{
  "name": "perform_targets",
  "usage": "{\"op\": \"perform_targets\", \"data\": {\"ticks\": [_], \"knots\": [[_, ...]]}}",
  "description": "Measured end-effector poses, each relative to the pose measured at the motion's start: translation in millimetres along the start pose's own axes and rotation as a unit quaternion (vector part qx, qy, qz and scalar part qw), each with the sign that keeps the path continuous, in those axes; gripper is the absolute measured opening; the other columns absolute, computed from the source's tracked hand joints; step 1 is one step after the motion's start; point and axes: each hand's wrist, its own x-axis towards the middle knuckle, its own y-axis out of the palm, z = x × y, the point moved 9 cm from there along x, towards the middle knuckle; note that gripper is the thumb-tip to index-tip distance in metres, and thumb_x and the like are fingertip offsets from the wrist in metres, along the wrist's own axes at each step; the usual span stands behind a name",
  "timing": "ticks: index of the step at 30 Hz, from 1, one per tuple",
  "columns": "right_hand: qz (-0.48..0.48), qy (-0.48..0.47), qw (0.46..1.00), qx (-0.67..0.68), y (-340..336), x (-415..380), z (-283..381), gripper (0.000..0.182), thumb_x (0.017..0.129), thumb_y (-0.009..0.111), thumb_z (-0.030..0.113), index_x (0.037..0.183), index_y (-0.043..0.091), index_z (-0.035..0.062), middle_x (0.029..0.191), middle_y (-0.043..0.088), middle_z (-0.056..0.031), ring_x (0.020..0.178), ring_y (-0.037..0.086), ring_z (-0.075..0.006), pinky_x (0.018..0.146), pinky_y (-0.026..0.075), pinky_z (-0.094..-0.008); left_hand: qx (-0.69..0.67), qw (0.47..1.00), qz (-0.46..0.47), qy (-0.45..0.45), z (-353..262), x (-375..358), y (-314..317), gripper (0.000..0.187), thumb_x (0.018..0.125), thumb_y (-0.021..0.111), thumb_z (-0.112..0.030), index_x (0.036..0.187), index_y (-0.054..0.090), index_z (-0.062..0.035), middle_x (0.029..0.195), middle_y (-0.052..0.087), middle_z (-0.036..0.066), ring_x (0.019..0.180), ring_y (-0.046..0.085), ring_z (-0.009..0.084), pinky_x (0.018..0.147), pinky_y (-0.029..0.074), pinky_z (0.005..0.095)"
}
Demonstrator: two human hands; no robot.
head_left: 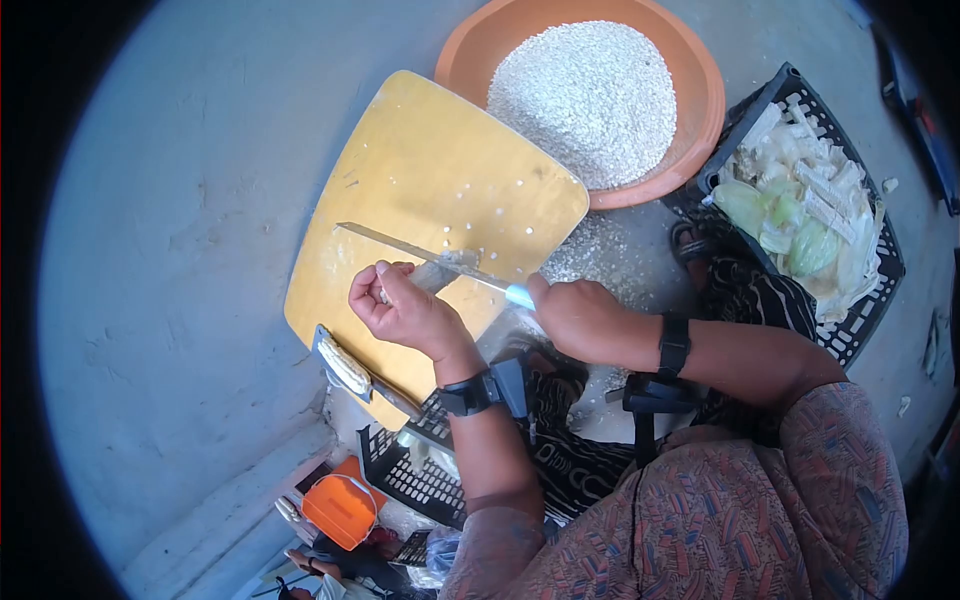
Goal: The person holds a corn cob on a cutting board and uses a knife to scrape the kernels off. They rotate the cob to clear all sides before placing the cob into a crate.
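My left hand (pixel 405 310) is closed around a grey oblong piece (pixel 433 275), stone-like in look, above a yellow board (pixel 400 150). In my right hand (pixel 583 318) is the light blue handle of a long-bladed knife (pixel 390 239). The knife's blade crosses over the grey piece, its tip pointing left. It appears to touch the piece, though the contact is partly blurred. White bits are scattered on the board. Near its lower left edge, a pale corn cob (pixel 343 366) rests on the blade of a cleaver (pixel 393 394) with a dark handle.
A large terracotta-coloured basin (pixel 702 105) holds white kernels (pixel 590 95), beyond the board. To the right stands a black crate (pixel 872 325) of husks and cobs. Another black crate (pixel 400 470) is below the board. An orange bucket (pixel 338 510) and a person's hand (pixel 312 563) show lower left.
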Motion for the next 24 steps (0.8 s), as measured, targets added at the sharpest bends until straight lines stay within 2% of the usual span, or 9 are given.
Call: {"op": "perform_targets", "data": {"ticks": [5, 8, 14, 16, 19, 24], "knots": [[0.005, 0.023, 0.999, 0.036, 3.5, 28.2, 3.4, 0.019, 0.080, 0.051, 0.009, 0.092, 0.046, -0.0048, 0.068, 0.059, -0.0222, 0.065, 0.061, -0.0387, 0.057, 0.048, -0.0454, -0.004, 1.000, 0.013, 0.005, -0.3, -5.2, 3.7, 0.006, 0.085, 0.050, -0.003, 0.089, 0.046, -0.0021, 0.068, 0.053, 0.005, 0.063, 0.051, 0.0102, 0.061, 0.041, 0.0206], [-0.035, 0.014, 0.999, 0.035, 7.9, 44.9, 2.1, 0.019, 0.080, 0.052, 0.010, 0.091, 0.046, -0.0047, 0.068, 0.060, -0.0221, 0.066, 0.061, -0.0386, 0.057, 0.048, -0.0448, 0.026, 0.999, 0.029, 0.022, -11.1, -15.0, 13.2, 0.006, 0.085, 0.050, -0.002, 0.089, 0.046, -0.0019, 0.068, 0.053, 0.006, 0.064, 0.051, 0.0106, 0.062, 0.041, 0.0214], [-0.058, 0.003, 0.998, 0.032, 4.0, 39.6, 5.0, 0.022, 0.079, 0.053, 0.010, 0.094, 0.047, -0.0047, 0.069, 0.060, -0.0223, 0.066, 0.061, -0.0388, 0.059, 0.048, -0.0450, -0.001, 1.000, 0.018, 0.020, -8.0, -11.0, 7.5, 0.007, 0.085, 0.050, -0.002, 0.090, 0.045, -0.0019, 0.067, 0.052, 0.005, 0.063, 0.051, 0.0107, 0.062, 0.042, 0.0221], [0.005, 0.038, 0.998, 0.046, 6.1, 21.8, 0.8, 0.020, 0.079, 0.051, 0.009, 0.094, 0.046, -0.0040, 0.068, 0.060, -0.0225, 0.067, 0.061, -0.0394, 0.060, 0.048, -0.0462, -0.015, 1.000, 0.014, 0.019, -2.9, -0.8, 1.3, 0.007, 0.085, 0.050, -0.002, 0.090, 0.045, -0.0020, 0.066, 0.052, 0.005, 0.063, 0.051, 0.0109, 0.062, 0.042, 0.0221], [0.011, 0.047, 0.998, 0.037, 10.8, 3.9, -11.7, 0.018, 0.080, 0.049, 0.008, 0.093, 0.045, -0.0038, 0.069, 0.060, -0.0226, 0.068, 0.061, -0.0397, 0.060, 0.047, -0.0469, -0.023, 1.000, 0.001, 0.009, -0.3, -1.1, -0.2, 0.007, 0.085, 0.050, -0.002, 0.089, 0.045, -0.0023, 0.066, 0.052, 0.005, 0.062, 0.051, 0.0113, 0.062, 0.042, 0.0218], [-0.009, 0.044, 0.999, 0.030, 13.3, 28.3, -10.8, 0.017, 0.081, 0.047, 0.008, 0.093, 0.045, -0.0040, 0.071, 0.060, -0.0234, 0.069, 0.061, -0.0399, 0.061, 0.047, -0.0470, -0.025, 0.999, 0.020, 0.002, -3.0, -5.5, 7.0, 0.007, 0.085, 0.049, -0.001, 0.090, 0.045, -0.0026, 0.066, 0.052, 0.006, 0.061, 0.051, 0.0114, 0.063, 0.041, 0.0216]]}}
